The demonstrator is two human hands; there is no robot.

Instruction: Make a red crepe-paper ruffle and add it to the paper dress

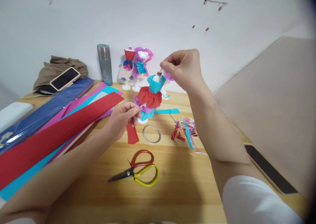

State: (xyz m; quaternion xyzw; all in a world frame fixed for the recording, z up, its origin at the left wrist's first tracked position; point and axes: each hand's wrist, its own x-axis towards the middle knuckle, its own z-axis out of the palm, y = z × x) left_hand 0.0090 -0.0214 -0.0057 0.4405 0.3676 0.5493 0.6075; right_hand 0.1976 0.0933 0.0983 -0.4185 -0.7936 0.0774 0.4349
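With right hand (185, 67) — pinching dressed mannequin (156, 85) at top | with left hand (125, 117) — curled just left of red skirt (149, 98), cannot tell if gripping | nearer: scissors (131, 172)

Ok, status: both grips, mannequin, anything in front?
Right grip pinched at top of mannequin. Left grip pinched by its red skirt. White ring, scissors lie in front.

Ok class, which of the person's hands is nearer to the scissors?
Left. The left hand is just beyond the scissors; the right hand is farther off, raised at the top of the dress stand.
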